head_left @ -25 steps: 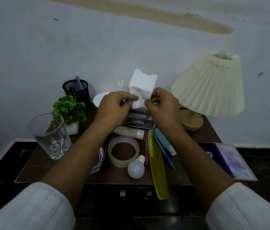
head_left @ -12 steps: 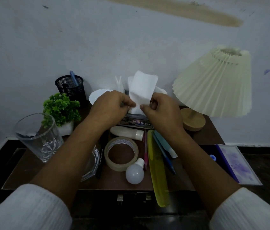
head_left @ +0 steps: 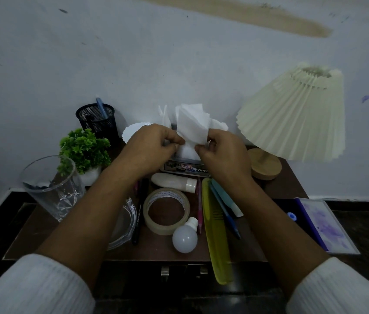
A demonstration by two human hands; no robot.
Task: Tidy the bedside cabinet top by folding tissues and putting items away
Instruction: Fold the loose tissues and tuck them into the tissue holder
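Against a pale blue, stained wall, the cluttered brown cabinet top [head_left: 287, 184] sits below my left hand [head_left: 150, 148] and right hand [head_left: 223, 152], both pinching a white tissue [head_left: 191, 125].

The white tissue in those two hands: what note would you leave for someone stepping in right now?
Left hand: pinches the left edge of the white tissue.
Right hand: pinches its right edge.
Where: the tissue is held upright over the grey printed tissue box, at the back of the dark wooden cabinet top.
Done: fold only begun; nothing visibly put away.
Left: finish the fold, then clear the beige tape roll, white bulb, yellow-green comb and blue pen.
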